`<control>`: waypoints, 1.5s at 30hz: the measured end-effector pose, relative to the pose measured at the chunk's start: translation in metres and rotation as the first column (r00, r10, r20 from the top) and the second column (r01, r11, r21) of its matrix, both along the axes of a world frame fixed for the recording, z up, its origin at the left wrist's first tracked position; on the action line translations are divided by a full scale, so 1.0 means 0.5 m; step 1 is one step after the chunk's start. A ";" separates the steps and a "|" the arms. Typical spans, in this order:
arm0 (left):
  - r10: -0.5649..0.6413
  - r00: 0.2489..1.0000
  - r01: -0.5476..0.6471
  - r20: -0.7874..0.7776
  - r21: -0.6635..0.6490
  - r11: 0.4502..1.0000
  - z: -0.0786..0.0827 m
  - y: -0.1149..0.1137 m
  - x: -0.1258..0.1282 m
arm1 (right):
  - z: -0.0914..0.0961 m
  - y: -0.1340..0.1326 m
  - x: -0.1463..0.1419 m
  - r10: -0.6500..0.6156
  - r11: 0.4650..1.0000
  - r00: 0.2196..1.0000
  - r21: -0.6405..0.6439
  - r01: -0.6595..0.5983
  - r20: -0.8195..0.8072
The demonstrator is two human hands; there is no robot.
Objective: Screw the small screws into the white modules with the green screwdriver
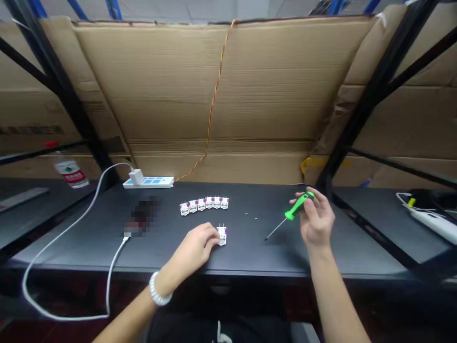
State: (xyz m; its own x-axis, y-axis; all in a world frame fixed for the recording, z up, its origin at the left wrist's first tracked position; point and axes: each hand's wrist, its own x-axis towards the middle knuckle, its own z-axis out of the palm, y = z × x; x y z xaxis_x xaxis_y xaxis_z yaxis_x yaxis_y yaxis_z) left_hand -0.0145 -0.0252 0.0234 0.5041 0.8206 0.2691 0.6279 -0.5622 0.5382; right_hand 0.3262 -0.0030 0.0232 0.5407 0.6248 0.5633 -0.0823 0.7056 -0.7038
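Observation:
My right hand (316, 220) is closed round the green handle of a screwdriver (290, 213), whose thin shaft slants down and left to a tip just above the black table (250, 257). My left hand (195, 247) rests on the table with its fingertips pinched on a small white part (222, 234) with a purple band. A white bead bracelet circles that wrist. Behind this part, several matching white parts (204, 205) lie in a curved row.
A white power strip (149, 181) with a charger plugged in sits at the table's back left; its white cable (64, 233) loops off the front edge. A blurred dark object (142, 216) lies left of the row. Cardboard sheets (257, 95) and black rack posts stand behind.

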 end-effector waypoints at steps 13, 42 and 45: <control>0.021 0.999 -0.016 -0.033 0.138 0.990 -0.027 -0.006 0.011 | 0.001 -0.001 0.000 0.018 1.000 1.000 0.014 -0.018 -0.005; 0.054 0.998 -0.051 -0.030 0.098 0.994 -0.021 -0.004 0.018 | -0.003 -0.001 -0.003 0.001 1.000 1.000 0.010 -0.001 0.021; 0.056 0.998 -0.053 -0.034 0.095 0.994 -0.022 -0.004 0.018 | -0.002 0.000 -0.003 -0.004 1.000 1.000 0.016 0.003 0.025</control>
